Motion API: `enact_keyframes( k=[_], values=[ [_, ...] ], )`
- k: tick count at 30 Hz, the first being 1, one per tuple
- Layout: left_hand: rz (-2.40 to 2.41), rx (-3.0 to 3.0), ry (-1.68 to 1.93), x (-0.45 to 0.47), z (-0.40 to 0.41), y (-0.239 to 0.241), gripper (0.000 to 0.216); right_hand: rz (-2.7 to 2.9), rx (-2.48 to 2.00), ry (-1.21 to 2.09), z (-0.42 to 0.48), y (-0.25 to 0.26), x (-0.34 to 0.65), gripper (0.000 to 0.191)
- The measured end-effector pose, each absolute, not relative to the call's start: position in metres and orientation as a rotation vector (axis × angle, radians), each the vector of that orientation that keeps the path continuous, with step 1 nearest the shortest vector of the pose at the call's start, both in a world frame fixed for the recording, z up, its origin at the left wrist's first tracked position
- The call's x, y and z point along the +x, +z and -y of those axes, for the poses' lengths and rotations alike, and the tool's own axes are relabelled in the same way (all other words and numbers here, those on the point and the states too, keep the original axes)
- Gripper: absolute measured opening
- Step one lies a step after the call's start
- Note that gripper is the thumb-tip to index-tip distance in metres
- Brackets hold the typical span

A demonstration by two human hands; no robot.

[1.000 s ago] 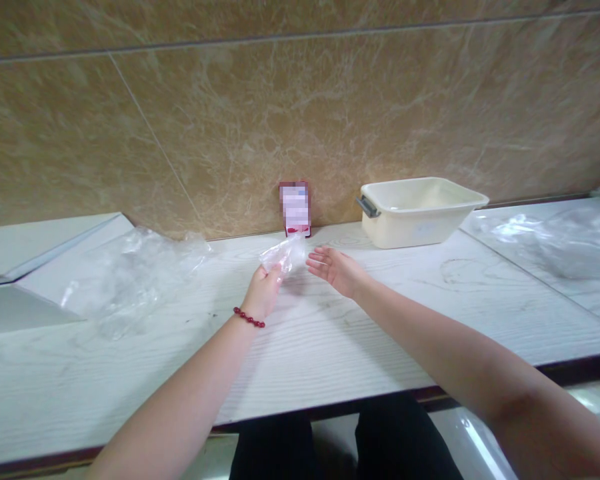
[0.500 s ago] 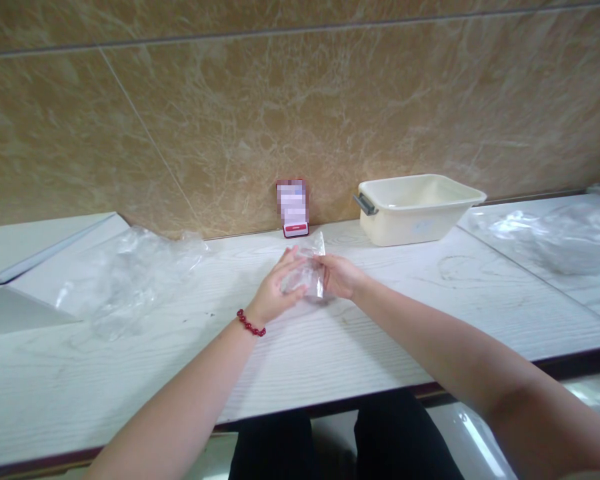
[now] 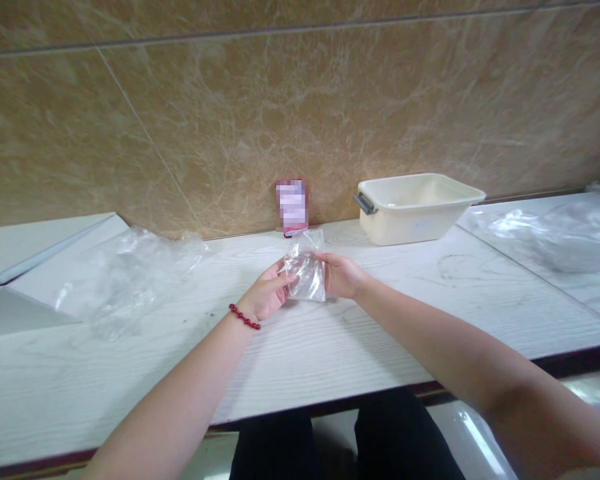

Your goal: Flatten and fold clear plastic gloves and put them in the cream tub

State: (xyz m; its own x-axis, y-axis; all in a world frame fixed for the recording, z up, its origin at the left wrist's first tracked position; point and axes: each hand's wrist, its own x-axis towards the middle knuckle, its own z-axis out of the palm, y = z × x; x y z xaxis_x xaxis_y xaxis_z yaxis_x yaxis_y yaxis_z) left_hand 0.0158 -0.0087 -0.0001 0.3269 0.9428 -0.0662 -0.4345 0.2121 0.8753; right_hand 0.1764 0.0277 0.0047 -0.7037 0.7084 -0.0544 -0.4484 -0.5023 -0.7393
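A small clear plastic bag is stretched between my two hands, above the white table. My left hand pinches its left edge, thumb in front and fingers behind. On the other side, my right hand grips the bag's right edge between thumb and fingers. Creases and bright reflections cover the film, and I cannot make out whether anything is inside. Just behind the bag, a phone-like card with a red border leans on the wall, its lower end partly covered by the film.
A cream plastic tub with a grey handle stands at the back right. Crumpled clear plastic lies at left beside an opened white box. More clear plastic lies far right. The marble-look wall borders the table.
My left hand has shifted slightly left and now holds the bag's left edge. The bag has spread flatter towards me. My right hand has stayed nearly in place.
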Motion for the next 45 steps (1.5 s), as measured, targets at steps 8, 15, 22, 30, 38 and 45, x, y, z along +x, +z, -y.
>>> enact_keyframes(
  k=[8, 15, 22, 30, 38, 45],
  values=[
    [-0.741, 0.939, 0.996, 0.019, 0.006, -0.005, 0.037, 1.07, -0.472, 2.108, -0.035, 0.001, 0.181, 0.019],
    [-0.803, 0.882, 1.017, 0.02, 0.003, -0.008, 0.038, 1.087, -0.606, 1.982, -0.038, -0.001, 0.179, 0.009],
    [-0.757, 0.92, 0.97, 0.02, 0.001, -0.009, 0.046, 1.097, -0.711, 1.927, -0.038, 0.002, 0.179, 0.008],
    [-0.683, 0.921, 0.868, 0.014, -0.007, -0.014, 0.041, 1.092, -0.782, 1.959, -0.049, -0.001, 0.19, 0.02],
    [-0.651, 0.852, 0.794, 0.012, -0.009, -0.008, 0.037, 1.177, -0.899, 1.96, -0.058, 0.021, 0.207, 0.02],
    [-0.633, 0.772, 0.74, 0.009, -0.011, -0.007, 0.045, 1.285, -0.97, 1.594, -0.097, 0.126, 0.287, 0.02]
  ],
)
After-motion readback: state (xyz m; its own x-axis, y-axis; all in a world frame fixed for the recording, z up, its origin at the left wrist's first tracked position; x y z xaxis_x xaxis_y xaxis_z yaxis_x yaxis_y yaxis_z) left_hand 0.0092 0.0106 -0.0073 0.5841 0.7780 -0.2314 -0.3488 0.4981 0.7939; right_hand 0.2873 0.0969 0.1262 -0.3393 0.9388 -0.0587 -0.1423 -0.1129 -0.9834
